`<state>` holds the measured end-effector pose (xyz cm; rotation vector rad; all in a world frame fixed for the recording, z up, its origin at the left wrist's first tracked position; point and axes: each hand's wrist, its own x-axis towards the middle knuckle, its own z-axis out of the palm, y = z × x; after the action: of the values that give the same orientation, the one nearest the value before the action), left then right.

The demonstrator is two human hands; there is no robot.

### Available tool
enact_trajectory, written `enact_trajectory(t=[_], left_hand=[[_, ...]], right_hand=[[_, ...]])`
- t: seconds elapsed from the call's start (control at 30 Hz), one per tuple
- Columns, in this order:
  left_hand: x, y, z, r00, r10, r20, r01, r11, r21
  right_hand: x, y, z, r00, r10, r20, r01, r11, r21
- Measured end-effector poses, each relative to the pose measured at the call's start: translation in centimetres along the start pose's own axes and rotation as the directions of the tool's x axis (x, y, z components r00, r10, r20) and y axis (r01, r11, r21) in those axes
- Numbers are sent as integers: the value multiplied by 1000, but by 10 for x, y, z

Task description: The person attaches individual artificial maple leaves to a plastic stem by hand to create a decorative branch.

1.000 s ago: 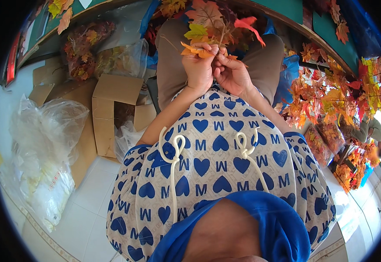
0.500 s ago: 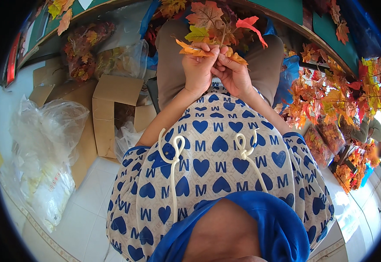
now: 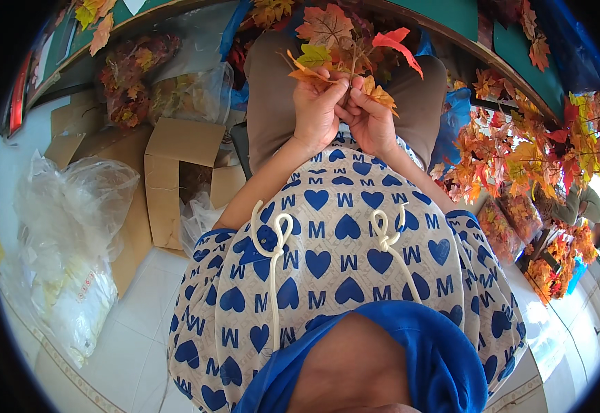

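Observation:
Above my lap, a spray of artificial maple leaves [image 3: 325,26] in orange, yellow-green and red points away from me. My left hand [image 3: 317,110] pinches its thin brown stem near the lower end, thumb and fingertips together. Close beside it, my right hand [image 3: 370,120] is also closed at the stem, its fingertips almost meeting the left ones. An orange leaf [image 3: 308,71] sticks out by the left fingers, and another orange leaf [image 3: 378,95] lies against the right fingers. What exactly sits between the fingertips is partly hidden.
An open cardboard box [image 3: 166,186] and a clear plastic bag [image 3: 80,227] stand on the left. Bunches of autumn leaves [image 3: 513,151] hang at the right, near another person [image 3: 585,206]. A green tabletop [image 3: 444,15] edges the far side; a blue bag [image 3: 455,124] is beside my right knee.
Both hands stay at the stem. The orange leaf by my left fingers has tilted upright, and the one by my right hand has swung outward and shows more. The spray has shifted slightly.

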<state>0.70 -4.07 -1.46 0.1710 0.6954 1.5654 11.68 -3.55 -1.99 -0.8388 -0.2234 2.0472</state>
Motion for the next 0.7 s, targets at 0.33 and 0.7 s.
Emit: enact_trajectory(t=[0.33,0.7], left_hand=[[15,8,-19,961,-249,121,129,790,600],[31,41,-60,978,-165,-131,203,576,792]], right_hand=[[13,-21,-6,975,17,-222,-56,984,-170],[26,-153,148,830,60,555,531,218,-819]])
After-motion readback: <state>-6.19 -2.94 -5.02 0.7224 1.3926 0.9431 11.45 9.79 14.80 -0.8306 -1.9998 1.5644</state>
